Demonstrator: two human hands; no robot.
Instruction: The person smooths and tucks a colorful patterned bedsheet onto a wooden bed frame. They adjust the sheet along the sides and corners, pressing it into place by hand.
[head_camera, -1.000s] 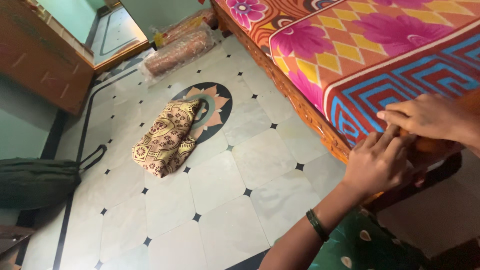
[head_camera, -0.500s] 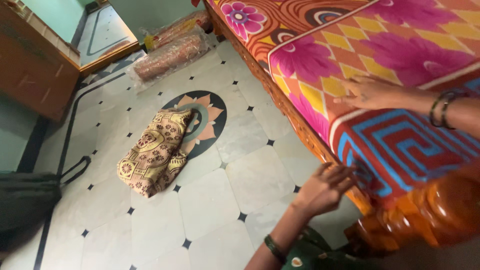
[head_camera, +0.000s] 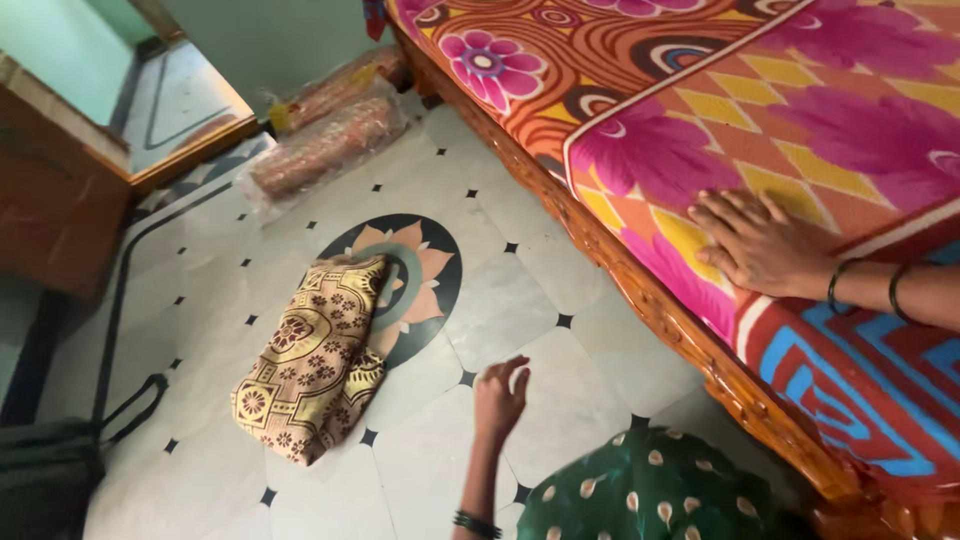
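Pale marble floor tiles with small black diamond insets (head_camera: 520, 300) fill the room beside a carved orange-brown wooden bed frame (head_camera: 640, 300). At about three o'clock, the right hand (head_camera: 765, 245) lies flat and spread, holding nothing, pressing on the bright pink, orange and yellow flowered bedspread (head_camera: 700, 90) near its edge. At six o'clock, the left hand (head_camera: 500, 395) hangs over the floor, fingers loosely open and empty. The folded yellow patterned cloth bundle (head_camera: 315, 355) rests on the tiles towards nine o'clock of that hand, well apart from it. Leaning on the sheet may drag it askew; the smooth tiles could let the bundle slide on contact.
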